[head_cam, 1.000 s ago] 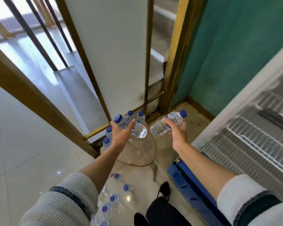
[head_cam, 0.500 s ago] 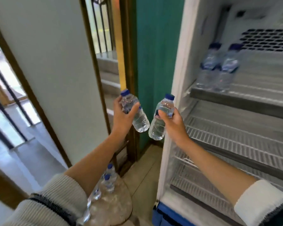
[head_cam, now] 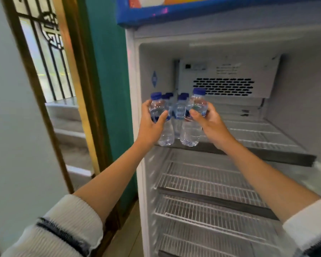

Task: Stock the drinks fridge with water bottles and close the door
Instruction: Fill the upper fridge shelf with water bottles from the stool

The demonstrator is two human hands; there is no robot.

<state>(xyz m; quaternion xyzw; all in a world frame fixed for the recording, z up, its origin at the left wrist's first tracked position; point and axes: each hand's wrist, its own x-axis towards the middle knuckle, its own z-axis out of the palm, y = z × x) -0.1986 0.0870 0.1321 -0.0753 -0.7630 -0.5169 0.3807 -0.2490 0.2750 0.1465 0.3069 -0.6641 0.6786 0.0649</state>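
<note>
Plastic bottle (head_cam: 160, 125) in left hand (head_cam: 150, 125) grip | right hand (head_cam: 209, 123) grips bottle (head_cam: 192, 125), seemingly shelved

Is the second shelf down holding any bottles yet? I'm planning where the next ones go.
No, the second shelf is bare wire; bottles stand only on the top shelf.

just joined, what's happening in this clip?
A person is stocking an open drinks fridge with small water bottles. The left hand grips one blue-capped bottle and the right hand grips another, both held upright at the front left of the top shelf. A few bottles already stand behind them on that shelf. The wire shelves below hold nothing visible. No door shows in this view.
</note>
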